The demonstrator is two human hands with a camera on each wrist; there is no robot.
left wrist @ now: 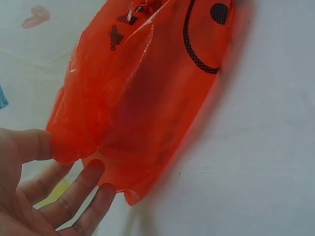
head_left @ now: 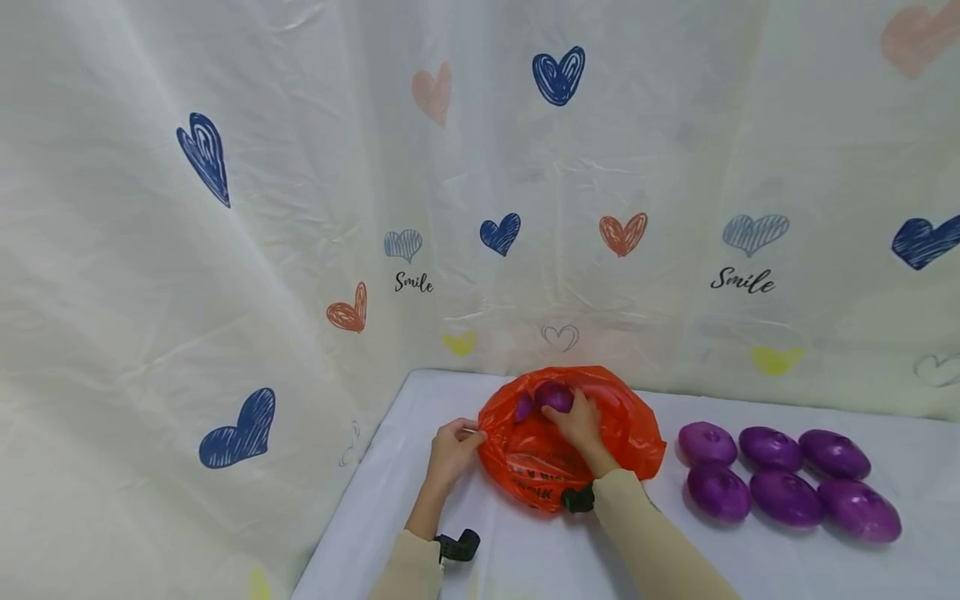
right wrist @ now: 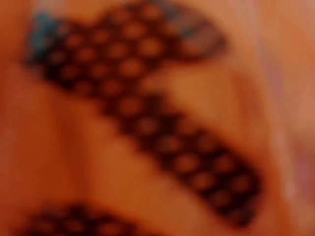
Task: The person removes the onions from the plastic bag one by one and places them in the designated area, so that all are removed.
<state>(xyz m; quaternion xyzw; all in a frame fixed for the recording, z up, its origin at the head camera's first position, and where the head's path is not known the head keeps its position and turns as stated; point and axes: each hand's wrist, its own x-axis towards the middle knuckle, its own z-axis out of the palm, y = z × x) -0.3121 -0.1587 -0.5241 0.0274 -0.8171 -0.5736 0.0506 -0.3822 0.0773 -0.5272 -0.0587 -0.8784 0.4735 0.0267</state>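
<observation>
Head view: left hand (head_left: 452, 451) pinches the rim of the thin orange plastic bag (head_left: 540, 467), fingers curled round the edge. Right hand (head_left: 579, 421) lies inside the bag mouth, fingers wrapped over a round purple plastic piece (head_left: 553, 395); a second purple piece (head_left: 522, 407) sits just left of those fingers. Six matching purple pieces (head_left: 787, 483) rest on the white bench (head_left: 375, 508), well right of the fingers.

Left wrist view: thumb against the bag (left wrist: 142, 93), other fingers (left wrist: 78, 189) loosely spread beneath. Right wrist view: blurred orange film only; cannot tell the grip.
</observation>
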